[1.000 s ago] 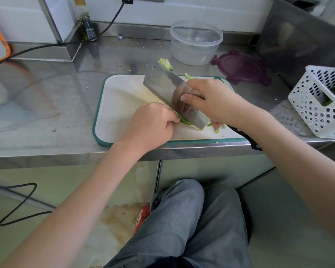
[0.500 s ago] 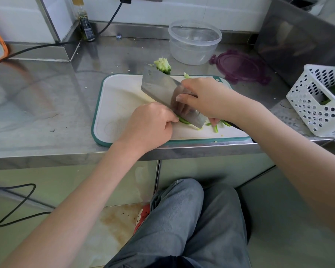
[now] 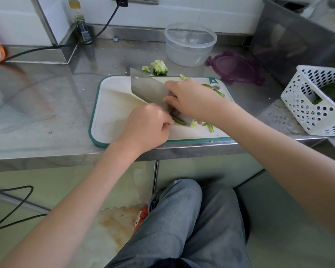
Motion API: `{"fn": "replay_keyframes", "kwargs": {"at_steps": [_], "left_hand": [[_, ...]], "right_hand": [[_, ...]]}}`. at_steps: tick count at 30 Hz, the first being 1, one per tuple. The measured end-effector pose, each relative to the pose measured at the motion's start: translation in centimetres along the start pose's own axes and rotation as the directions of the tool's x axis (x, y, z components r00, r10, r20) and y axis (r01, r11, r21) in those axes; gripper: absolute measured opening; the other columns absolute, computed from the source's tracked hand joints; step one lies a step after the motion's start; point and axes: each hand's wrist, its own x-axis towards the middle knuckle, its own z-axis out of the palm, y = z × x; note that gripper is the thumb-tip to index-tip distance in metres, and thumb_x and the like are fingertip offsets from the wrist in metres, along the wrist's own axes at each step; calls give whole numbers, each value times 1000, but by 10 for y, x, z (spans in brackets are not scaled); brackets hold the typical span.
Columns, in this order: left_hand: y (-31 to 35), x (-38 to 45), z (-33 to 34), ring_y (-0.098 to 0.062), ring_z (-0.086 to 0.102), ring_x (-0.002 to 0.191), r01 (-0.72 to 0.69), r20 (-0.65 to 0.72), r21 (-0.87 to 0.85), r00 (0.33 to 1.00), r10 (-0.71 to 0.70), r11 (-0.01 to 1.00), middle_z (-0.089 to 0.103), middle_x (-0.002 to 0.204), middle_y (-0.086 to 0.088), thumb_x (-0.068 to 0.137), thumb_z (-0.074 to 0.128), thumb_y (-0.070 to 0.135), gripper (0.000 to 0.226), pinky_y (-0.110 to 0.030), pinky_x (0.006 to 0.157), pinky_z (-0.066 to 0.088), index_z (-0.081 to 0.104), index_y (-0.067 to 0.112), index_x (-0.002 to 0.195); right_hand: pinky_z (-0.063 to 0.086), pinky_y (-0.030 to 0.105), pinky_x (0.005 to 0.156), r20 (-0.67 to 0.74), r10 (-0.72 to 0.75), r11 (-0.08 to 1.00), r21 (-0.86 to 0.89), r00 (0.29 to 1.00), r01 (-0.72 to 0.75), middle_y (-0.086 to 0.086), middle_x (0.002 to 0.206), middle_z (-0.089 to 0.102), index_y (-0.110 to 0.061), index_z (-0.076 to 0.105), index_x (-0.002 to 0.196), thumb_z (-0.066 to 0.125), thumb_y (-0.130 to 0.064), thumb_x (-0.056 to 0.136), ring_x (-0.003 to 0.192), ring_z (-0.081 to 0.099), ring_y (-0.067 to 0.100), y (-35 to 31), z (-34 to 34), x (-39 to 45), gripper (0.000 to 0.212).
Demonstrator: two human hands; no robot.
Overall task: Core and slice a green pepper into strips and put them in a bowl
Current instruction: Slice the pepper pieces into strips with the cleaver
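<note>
My right hand (image 3: 191, 99) grips a broad steel cleaver (image 3: 149, 91) whose edge rests on a green pepper piece (image 3: 179, 120) on the white cutting board (image 3: 112, 105). My left hand (image 3: 147, 124) has its fingers curled over the pepper piece, holding it down just left of the blade. Cut green strips (image 3: 210, 127) lie right of the blade, and more strips (image 3: 215, 89) lie near the board's far right corner. The pale pepper core (image 3: 159, 67) sits on the counter behind the board. A clear plastic bowl (image 3: 190, 45) stands further back, with nothing seen inside it.
A purple lid (image 3: 234, 67) lies right of the bowl. A white perforated basket (image 3: 317, 101) with green vegetables stands at the right. A dark bottle (image 3: 81, 24) and a black cable (image 3: 37, 49) are at the back left. The counter edge runs just below the board.
The cleaver has shifted slightly left along the pepper, leaving more cut strips to its right. My left hand has kept its hold on the piece.
</note>
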Motion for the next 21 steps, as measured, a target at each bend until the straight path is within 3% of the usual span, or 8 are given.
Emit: {"fn": "replay_keyframes", "kwargs": {"at_steps": [3,8,10,13,16,21], "left_hand": [[2,0,-1,-28,67,68,-42,-16,15,999,43,999,72,71,-5,68,33,18,44,-37,55,56,77,12,73],[1,-1,2,-26,67,78,-125,-5,-18,992,125,992,73,81,-4,70,34,13,45,-37,60,57,77,9,80],[1,0,2,-27,67,79,-115,23,-29,993,116,993,74,82,-6,69,32,13,48,-39,62,57,77,7,82],[1,1,1,-26,67,82,-85,52,-45,995,87,995,74,85,-5,69,29,15,51,-39,66,58,77,8,86],[1,1,1,-26,67,81,-64,55,-68,996,68,996,74,84,-5,68,29,16,51,-38,68,57,77,9,85],[1,4,-2,-29,67,79,-31,42,-78,999,34,996,74,84,-8,69,38,6,41,-39,73,56,77,8,84]], "right_hand": [[33,22,29,-20,12,999,43,1000,-11,11,90,56,-11,39,89,38,-29,101,40,49,19,1,-1,0,21],[30,20,30,-28,39,995,90,999,-36,5,76,49,-14,37,81,40,-30,100,32,46,16,6,3,1,25],[29,18,25,8,67,985,158,998,-68,3,74,47,-18,34,73,42,-33,99,26,47,13,9,0,4,31],[33,20,23,60,66,991,113,996,-73,3,75,46,-15,38,79,42,-35,99,38,56,22,15,-7,1,29],[35,23,27,9,55,998,33,998,-55,3,77,48,-12,39,85,41,-34,99,45,53,23,16,-4,-6,26],[31,20,29,-13,44,995,92,999,-42,3,74,46,-16,37,76,43,-34,99,37,50,19,13,-4,8,30]]}}
